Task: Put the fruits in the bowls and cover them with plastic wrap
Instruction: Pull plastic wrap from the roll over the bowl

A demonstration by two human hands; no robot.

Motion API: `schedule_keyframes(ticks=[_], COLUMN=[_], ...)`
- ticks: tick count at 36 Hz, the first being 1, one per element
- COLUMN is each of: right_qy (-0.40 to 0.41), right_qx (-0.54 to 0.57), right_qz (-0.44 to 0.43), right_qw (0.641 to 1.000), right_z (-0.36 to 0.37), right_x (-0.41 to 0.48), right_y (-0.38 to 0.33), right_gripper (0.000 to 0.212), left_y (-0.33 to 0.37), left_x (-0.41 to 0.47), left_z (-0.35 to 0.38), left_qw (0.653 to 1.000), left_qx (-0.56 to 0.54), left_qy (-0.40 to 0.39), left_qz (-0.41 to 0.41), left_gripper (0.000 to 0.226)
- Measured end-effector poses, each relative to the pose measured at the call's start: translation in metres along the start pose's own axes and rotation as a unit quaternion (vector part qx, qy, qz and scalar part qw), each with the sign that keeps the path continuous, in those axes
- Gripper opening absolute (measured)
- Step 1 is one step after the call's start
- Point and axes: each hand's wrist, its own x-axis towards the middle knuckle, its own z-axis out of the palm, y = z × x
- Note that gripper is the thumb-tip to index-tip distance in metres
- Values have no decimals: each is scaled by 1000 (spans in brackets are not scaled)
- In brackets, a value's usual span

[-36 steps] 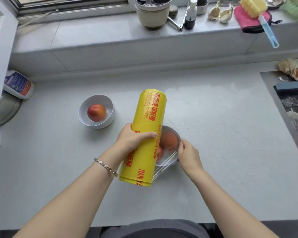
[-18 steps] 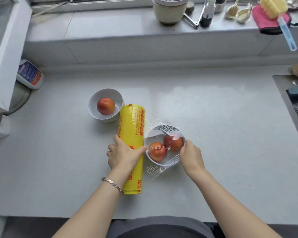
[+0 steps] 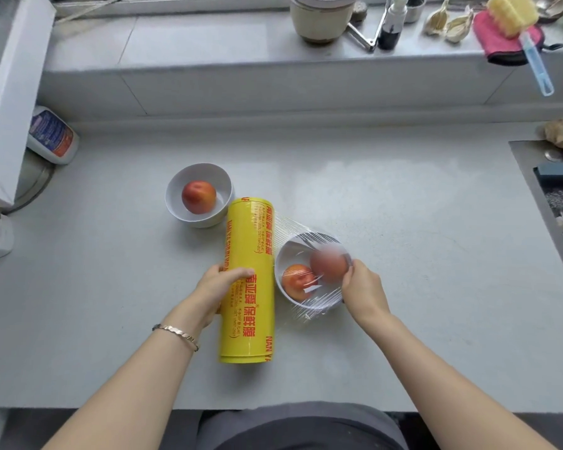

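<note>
in the lower middle of the frame, on the pale grey table (image 3: 403, 206), we see a yellow roll of plastic wrap (image 3: 251, 241) lying lengthwise with its red lettering up. the left hand (image 3: 220, 287) grips the roll about halfway along from its left side, thumb curled over the top. a thin bracelet (image 3: 176, 331) sits on that wrist.

a sheet of clear film (image 3: 290, 227) runs from the roll's right side over the near bowl (image 3: 285, 254), a white one standing just beside the roll. the film is stretched across the bowl's mouth and wrinkles where it drapes past the lower rim. under it we make out two red-orange fruits, the left fruit (image 3: 295, 282) sharp and the right fruit (image 3: 328, 266) blurred. the right hand (image 3: 363, 289) is at the bowl's right rim, its fingers bunched together and pinching the film's edge there.

up and to the left, the far bowl (image 3: 176, 190) stands just beside the roll's upper end, its mouth open, with a single fruit (image 3: 198, 196) inside. at the left edge a white bottle (image 3: 51, 136) with a blue and orange label lies tilted. on the sill in the upper right we see a pink cloth (image 3: 498, 47) and a yellow sponge brush (image 3: 511, 11).
</note>
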Motion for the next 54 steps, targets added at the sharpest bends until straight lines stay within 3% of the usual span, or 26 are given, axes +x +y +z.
schedule_keyframes(ticks=[7, 11, 16, 19, 21, 24, 27, 33, 41, 48, 51, 54], right_qy=[13, 20, 28, 31, 30, 25, 25, 14, 4, 3, 38, 63], right_qx=[-5, -6, -5, -7, -11, -14, -11, -8, 27, 14, -5, -6], right_qz=[19, 32, 45, 44, 44, 42, 40, 36, 16, 68, 41, -87], right_qw=[1000, 999, 999, 999, 999, 999, 999, 999, 999, 998, 998, 994], right_z=[-6, -14, -23, -27, -30, -33, -35, -32, -9, -6, -12, -14], right_x=[-5, -10, -13, -12, -12, -13, -12, -17, -30, -35, -30, -20], right_y=[13, 28, 41, 44, 45, 44, 45, 47, 31, 22, 7, -16], right_gripper=[25, 23, 23, 24, 24, 25, 24, 25, 22, 27, 48, 44], left_y=[-11, -15, -10, -11, -13, -15, -19, -28, -49, -54, -51, -45], left_x=[-12, -22, -22, -15, -16, -16, -18, -37, -46, -45, -42, -34], left_z=[26, 41, 49, 44, 41, 41, 39, 14, -3, -5, -2, -2], left_qw=[988, 966, 968, 998, 999, 999, 996, 950, 939, 927, 889, 842], left_qx=[60, 157, 195, 25, -32, -23, 18, 219, 216, 241, 327, 399], left_qy=[134, 202, 157, 64, 18, 37, 91, 219, 265, 287, 307, 301], left_qz=[50, 37, 22, -7, -5, 6, 14, 31, 18, 20, 86, 200], left_gripper=[91, 88, 105, 111, 96, 79, 100, 97, 96, 99, 110, 107])
